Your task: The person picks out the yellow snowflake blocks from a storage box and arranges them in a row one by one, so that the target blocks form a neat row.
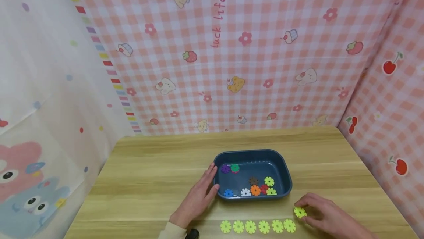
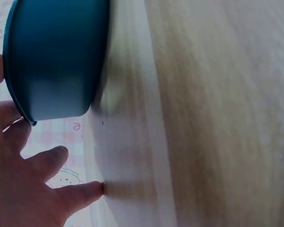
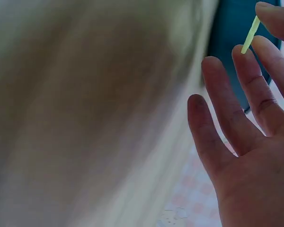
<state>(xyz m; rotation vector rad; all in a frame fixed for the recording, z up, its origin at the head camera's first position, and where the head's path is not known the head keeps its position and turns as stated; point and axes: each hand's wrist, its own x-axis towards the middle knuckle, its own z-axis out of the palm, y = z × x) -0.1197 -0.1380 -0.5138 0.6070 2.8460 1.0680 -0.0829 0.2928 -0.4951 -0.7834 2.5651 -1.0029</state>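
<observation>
My right hand [image 1: 326, 213] pinches a yellow-green notched plastic disc [image 1: 300, 212] between thumb and fingertips, over the table to the right of the row. In the right wrist view the disc [image 3: 250, 35] is seen edge-on, and the other fingers [image 3: 222, 90] stretch out apart. My left hand [image 1: 198, 194] rests against the left side of a dark blue tray [image 1: 287, 169], fingertips and thumb at its rim. In the left wrist view two fingers [image 2: 80, 194] spread away from the tray. Several matching yellow-green discs [image 1: 250, 227] lie in a straight row in front of the tray.
Inside the tray lie loose discs: purple [image 1: 225, 168], green [image 1: 235, 168], blue [image 1: 228, 193], white [image 1: 245, 192], orange [image 1: 255, 190], brown [image 1: 253, 181], red [image 1: 264, 189] and yellow-green [image 1: 269, 181]. The wooden table [image 1: 159, 169] meets a pink checked cloth [image 1: 198, 103] behind.
</observation>
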